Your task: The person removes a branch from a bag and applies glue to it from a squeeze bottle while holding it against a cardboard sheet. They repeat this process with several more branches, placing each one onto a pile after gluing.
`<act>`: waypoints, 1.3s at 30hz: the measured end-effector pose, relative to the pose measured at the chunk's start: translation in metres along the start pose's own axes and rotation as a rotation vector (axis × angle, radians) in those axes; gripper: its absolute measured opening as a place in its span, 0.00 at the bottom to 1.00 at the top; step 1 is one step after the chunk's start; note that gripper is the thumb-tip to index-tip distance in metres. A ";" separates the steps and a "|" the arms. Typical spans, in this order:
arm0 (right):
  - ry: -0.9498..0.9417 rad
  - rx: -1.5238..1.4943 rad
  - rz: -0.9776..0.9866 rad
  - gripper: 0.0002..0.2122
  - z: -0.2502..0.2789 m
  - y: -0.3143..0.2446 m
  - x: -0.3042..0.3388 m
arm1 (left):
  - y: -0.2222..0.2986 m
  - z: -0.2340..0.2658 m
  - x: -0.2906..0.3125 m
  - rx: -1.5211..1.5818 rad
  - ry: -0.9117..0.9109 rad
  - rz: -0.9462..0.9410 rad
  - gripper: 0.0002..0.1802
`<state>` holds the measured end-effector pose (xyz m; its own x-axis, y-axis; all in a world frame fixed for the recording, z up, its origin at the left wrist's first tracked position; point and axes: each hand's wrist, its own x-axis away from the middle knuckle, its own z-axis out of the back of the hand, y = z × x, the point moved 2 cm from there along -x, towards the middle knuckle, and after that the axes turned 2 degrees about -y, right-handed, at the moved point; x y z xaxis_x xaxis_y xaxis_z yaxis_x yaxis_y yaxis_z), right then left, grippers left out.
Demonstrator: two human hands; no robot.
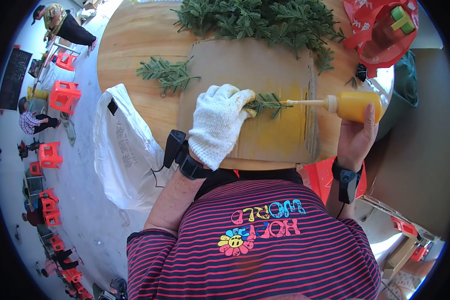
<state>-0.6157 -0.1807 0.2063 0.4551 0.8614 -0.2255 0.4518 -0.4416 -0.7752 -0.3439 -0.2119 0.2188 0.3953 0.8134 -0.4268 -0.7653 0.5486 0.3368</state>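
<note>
My left hand point(220, 120), in a white knitted glove with yellow stains, pinches a small green fir sprig point(269, 104) over a flat piece of cardboard point(220, 65). Bare, my right hand point(359, 131) is wrapped round a squeeze bottle point(352, 106) of yellow-orange liquid. The bottle lies on its side in the air, and its long pale nozzle points left with the tip at the sprig's needles. Yellow smears cover the cardboard around and below the sprig. I cannot tell whether liquid is coming out of the tip.
A heap of fir sprigs point(255, 20) lies at the table's far side, and a loose sprig point(167, 74) left of the cardboard. A white plastic bag point(127, 150) hangs at the left edge. At far right stands a red bag point(380, 45) beside a black clip point(362, 71). Red stools point(65, 96) line the floor.
</note>
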 end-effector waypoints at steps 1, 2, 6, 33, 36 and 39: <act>0.008 -0.001 -0.010 0.13 0.000 0.001 0.000 | 0.000 0.000 0.000 -0.001 -0.001 0.001 0.17; 0.015 -0.002 -0.019 0.13 -0.001 0.002 0.001 | 0.000 0.000 0.000 0.000 -0.001 0.001 0.17; -0.005 -0.012 -0.032 0.13 -0.005 0.004 0.002 | 0.002 0.002 -0.001 -0.004 -0.008 0.000 0.17; 0.040 0.095 0.054 0.13 0.011 -0.012 0.009 | 0.007 0.004 -0.004 0.005 -0.041 -0.015 0.15; 0.054 0.093 0.054 0.13 0.018 -0.015 0.012 | 0.008 0.003 -0.003 0.022 -0.021 -0.019 0.15; 0.072 0.102 0.055 0.13 0.023 -0.017 0.013 | 0.008 0.002 -0.003 0.011 -0.020 -0.023 0.16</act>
<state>-0.6353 -0.1558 0.2027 0.5323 0.8150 -0.2289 0.3462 -0.4563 -0.8197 -0.3502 -0.2093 0.2247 0.4228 0.8040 -0.4181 -0.7500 0.5694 0.3365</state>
